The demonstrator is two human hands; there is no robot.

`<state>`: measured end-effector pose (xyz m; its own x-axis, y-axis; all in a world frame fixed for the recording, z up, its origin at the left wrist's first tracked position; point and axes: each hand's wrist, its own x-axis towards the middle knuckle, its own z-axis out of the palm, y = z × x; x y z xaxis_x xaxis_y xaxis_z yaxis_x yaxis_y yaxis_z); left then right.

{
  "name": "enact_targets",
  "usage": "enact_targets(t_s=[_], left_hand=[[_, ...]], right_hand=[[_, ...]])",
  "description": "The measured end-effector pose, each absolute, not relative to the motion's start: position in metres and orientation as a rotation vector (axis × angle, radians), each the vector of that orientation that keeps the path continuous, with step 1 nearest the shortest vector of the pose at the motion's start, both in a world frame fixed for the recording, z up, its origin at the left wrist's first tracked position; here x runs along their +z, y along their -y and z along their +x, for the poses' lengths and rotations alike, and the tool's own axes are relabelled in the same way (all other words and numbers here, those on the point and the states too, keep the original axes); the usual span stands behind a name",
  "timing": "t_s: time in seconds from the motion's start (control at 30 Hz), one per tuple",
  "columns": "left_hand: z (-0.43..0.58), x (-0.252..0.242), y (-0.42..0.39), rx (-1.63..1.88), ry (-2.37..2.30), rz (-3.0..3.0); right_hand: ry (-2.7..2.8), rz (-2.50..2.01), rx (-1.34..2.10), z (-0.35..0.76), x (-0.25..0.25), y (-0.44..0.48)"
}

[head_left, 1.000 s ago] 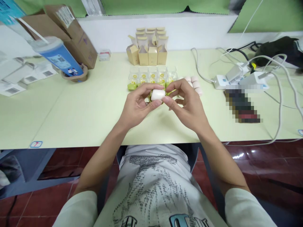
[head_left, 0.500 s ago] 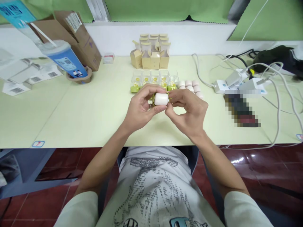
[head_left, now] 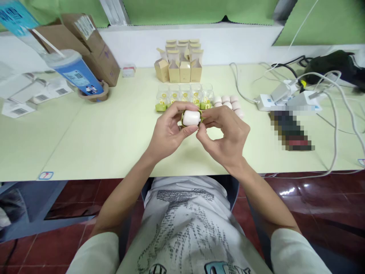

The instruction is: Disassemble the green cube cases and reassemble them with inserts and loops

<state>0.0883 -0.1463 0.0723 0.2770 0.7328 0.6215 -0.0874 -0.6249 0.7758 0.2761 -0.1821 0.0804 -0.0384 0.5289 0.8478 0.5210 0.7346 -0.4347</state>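
Observation:
A small white rounded piece (head_left: pixel 191 118) with a green rim around it is held up over the table. My left hand (head_left: pixel 170 131) grips it between thumb and fingers from the left. On its right side, the pinched fingertips of my right hand (head_left: pixel 226 135) touch the green rim. Behind my hands stand clear cups with green bases (head_left: pixel 161 102), in rows. To the right of these cups lie several white and pale pink round pieces (head_left: pixel 227 104). Open yellow cartons (head_left: pixel 184 72) are grouped near the wall.
At the left are a blue cup (head_left: pixel 81 74) in a cardboard holder, a brown box (head_left: pixel 105 57) and white boxes (head_left: pixel 18 107). White power strips (head_left: pixel 268 102) with cables and a pixelated dark object (head_left: pixel 291 131) are at the right. A small box (head_left: pixel 129 71) sits by the wall.
The white piece sits slightly more to the left and higher, and more of its green rim shows. The whole view has shifted a little. Both hands keep their hold.

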Motion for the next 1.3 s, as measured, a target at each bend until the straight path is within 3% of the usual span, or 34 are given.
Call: enact_targets(t_s=[0.13,0.47,0.73,0.97,1.17,1.3], left_hand=[[0.085,0.066,0.14,1.451,-0.541,1.902],[0.086,0.064,0.142,1.444,-0.557,1.753],[0.087,0.08,0.156,1.584,-0.738,2.07],[0.083,0.086,0.166,1.791,-0.723,1.982],[0.081,0.078,0.152,1.475,-0.755,1.899],[0.077,0.078,0.148,1.484,-0.707,1.703]], right_hand=[[1.696,-0.823,-0.067,0.277,0.078,0.181],[1.82,-0.869,0.196,0.291,0.077,0.166],[1.587,-0.783,0.609,0.291,0.074,0.16],[1.406,-0.819,0.83,0.302,0.078,0.153],[1.398,-0.749,0.923,0.295,0.075,0.158],[1.376,-0.775,0.927,0.29,0.074,0.159]])
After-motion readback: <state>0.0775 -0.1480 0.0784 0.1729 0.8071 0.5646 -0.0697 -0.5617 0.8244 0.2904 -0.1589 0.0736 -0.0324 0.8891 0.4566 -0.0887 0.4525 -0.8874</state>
